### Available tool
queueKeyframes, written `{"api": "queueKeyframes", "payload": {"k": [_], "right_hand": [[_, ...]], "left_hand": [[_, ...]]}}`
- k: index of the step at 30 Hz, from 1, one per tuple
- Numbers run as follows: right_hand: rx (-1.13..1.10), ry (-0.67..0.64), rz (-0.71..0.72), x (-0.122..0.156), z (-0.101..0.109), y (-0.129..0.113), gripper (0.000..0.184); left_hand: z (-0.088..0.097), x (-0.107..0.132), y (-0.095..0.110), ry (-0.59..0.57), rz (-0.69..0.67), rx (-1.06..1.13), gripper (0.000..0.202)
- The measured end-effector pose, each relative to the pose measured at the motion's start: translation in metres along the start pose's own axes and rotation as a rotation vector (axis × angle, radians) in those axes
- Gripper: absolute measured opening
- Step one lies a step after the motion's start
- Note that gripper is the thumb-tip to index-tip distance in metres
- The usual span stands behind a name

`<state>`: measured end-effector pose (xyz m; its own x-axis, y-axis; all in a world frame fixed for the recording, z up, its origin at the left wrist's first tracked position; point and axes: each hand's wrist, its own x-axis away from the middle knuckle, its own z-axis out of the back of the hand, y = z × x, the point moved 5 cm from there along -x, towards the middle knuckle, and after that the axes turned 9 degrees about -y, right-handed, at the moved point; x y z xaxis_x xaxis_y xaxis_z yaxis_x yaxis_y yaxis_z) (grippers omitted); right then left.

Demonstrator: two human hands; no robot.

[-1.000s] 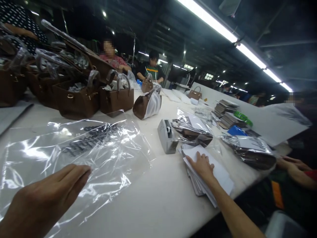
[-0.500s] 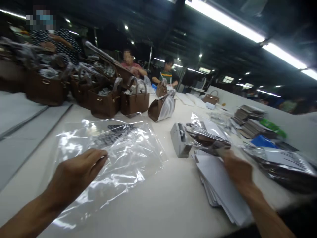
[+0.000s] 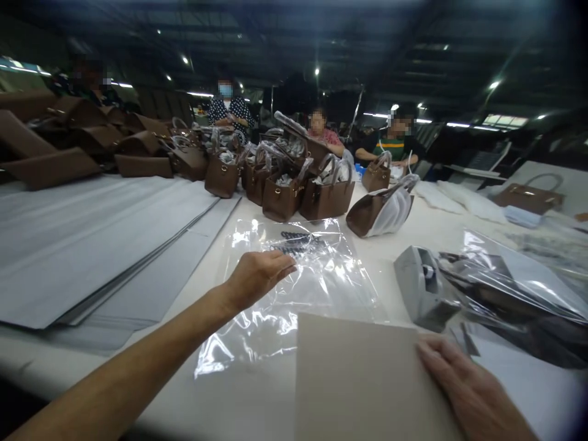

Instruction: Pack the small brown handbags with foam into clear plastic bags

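A clear plastic bag [image 3: 316, 288] with dark print lies flat on the white table [image 3: 215, 392]. My left hand [image 3: 257, 277] rests on the bag's left part, its fingers curled and pinching the film. My right hand [image 3: 463, 386] grips the right edge of a stiff grey-beige card [image 3: 362, 380], held in front of me over the bag's near edge. A stack of white sheets [image 3: 528, 373] lies under and behind my right hand.
A grey tape dispenser [image 3: 420, 285] stands right of the bag, next to bagged dark goods [image 3: 509, 294]. Several brown handbags [image 3: 321, 196] stand in a row behind. Grey sheets [image 3: 92, 245] cover the left side. Several people sit at the table's far end.
My right hand has lifted one card off the stack and brought it left, in front of me. The view has swung left; my left hand stays on the bag.
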<state>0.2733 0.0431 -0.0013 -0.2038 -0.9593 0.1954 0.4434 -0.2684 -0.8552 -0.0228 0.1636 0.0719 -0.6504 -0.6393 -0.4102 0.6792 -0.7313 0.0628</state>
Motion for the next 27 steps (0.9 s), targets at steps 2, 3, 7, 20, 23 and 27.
{"api": "queueKeyframes", "payload": {"k": [2,3,7,20,23,27], "right_hand": [[-0.346,-0.178,-0.119,-0.006,-0.037,0.0,0.036],[-0.512,-0.21,-0.163,-0.01,-0.053,0.001,0.034],[-0.891,-0.164,-0.215,-0.021,-0.093,0.014,0.039],[-1.407,-0.135,-0.21,-0.022,-0.211,-0.036,0.044],[-1.251,-0.297,-0.194,-0.006,-0.213,-0.044,0.039],[-1.001,-0.441,-0.219,0.008,-0.21,-0.046,0.033]], "left_hand": [[-0.002,0.003,0.004,-0.025,-0.006,-0.015,0.022],[-0.003,0.005,0.006,-0.038,-0.01,-0.023,0.022],[-0.01,0.016,0.021,-0.089,-0.04,-0.072,0.023],[-0.014,0.028,0.051,-0.117,0.049,0.008,0.019],[-0.005,0.024,0.023,-0.149,0.245,0.01,0.021],[-0.015,0.023,0.021,-0.298,0.228,0.074,0.017]]}}
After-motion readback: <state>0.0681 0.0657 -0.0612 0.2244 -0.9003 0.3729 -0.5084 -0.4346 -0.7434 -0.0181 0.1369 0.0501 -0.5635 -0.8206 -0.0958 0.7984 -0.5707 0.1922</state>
